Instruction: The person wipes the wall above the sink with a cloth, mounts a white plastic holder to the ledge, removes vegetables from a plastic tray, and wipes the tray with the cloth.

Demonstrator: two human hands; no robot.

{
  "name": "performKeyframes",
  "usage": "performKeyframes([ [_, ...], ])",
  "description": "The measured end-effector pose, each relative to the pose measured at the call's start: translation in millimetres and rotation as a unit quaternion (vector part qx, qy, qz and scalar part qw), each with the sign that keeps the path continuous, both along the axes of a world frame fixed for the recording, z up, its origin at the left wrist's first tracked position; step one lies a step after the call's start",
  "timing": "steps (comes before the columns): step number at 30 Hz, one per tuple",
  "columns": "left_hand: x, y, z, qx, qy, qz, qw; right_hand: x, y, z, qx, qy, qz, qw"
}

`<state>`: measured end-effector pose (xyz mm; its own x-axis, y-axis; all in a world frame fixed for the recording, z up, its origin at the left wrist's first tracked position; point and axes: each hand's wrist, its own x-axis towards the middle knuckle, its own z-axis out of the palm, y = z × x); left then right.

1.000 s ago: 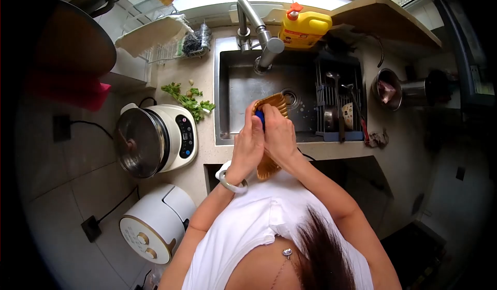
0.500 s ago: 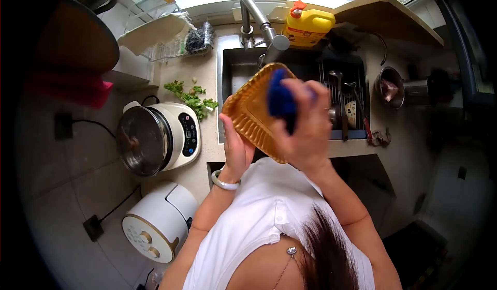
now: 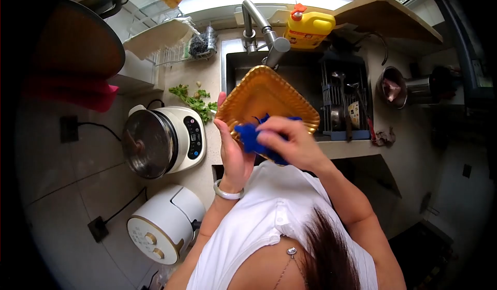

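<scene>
While the left hand supports the gold tray along its left edge with an open palm, the right hand grips a bunched blue cloth over the tray's near part. The tray sits between both hands, above the sink. Right of them, a dish rack holds utensils and a metal bowl a pinkish lump; left, a lidded pot's contents are unclear.
</scene>
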<state>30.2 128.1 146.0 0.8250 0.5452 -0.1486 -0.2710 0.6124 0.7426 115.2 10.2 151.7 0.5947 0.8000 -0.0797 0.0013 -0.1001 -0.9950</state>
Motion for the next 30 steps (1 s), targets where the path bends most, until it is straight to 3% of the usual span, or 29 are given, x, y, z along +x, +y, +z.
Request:
performKeyframes([
  [2,-0.4,0.3,1.1,-0.068,-0.012,0.019,0.997,10.4,0.8,13.0,-0.005,-0.08,-0.215,0.973],
  [4,-2.8,-0.1,3.6,-0.074,-0.014,0.01,0.997,12.6,13.3,30.0,-0.035,-0.224,-0.301,0.926],
  [6,-4.2,-9.7,2.7,-0.073,-0.012,-0.022,0.997,11.7,29.0,9.5,-0.088,-0.414,-0.238,0.874],
  [8,-5.5,-24.4,4.1,-0.039,0.013,-0.022,0.999,1.5,45.6,-13.4,-0.079,-0.421,-0.2,0.881],
  [12,-10.3,-6.7,-4.2,0.002,0.027,-0.002,1.0,-12.8,39.8,-14.9,0.058,-0.286,-0.062,0.955],
  [14,-8.0,-6.0,-1.8,-0.019,0.01,0.02,1.0,-8.7,32.5,-10.6,0.052,-0.194,-0.025,0.979],
  [17,-3.9,2.4,0.5,0.001,0.005,0.023,1.0,22.5,2.0,-1.6,-0.054,-0.039,0.123,0.99],
  [18,-4.6,3.9,0.5,-0.001,0.004,0.024,1.0,24.9,-6.3,3.0,-0.099,-0.04,0.078,0.991],
  [20,-5.5,8.2,0.6,-0.071,0.029,-0.007,0.997,25.9,-4.9,18.9,-0.134,-0.17,-0.102,0.971],
  [22,-8.6,13.1,-0.5,-0.078,0.047,-0.018,0.996,29.6,-1.9,22.9,-0.119,-0.305,-0.163,0.931],
  [23,-11.9,13.4,-1.5,-0.085,0.069,-0.033,0.993,29.2,2.9,19.8,-0.11,-0.318,-0.19,0.922],
  [27,-14.3,2.7,1.5,0.003,0.125,-0.026,0.992,32.3,17.5,-2.2,-0.236,-0.301,-0.155,0.911],
  [30,-20.6,5.0,-1.8,0.05,0.131,-0.017,0.99,30.7,21.9,-8.6,-0.248,-0.286,-0.123,0.917],
])
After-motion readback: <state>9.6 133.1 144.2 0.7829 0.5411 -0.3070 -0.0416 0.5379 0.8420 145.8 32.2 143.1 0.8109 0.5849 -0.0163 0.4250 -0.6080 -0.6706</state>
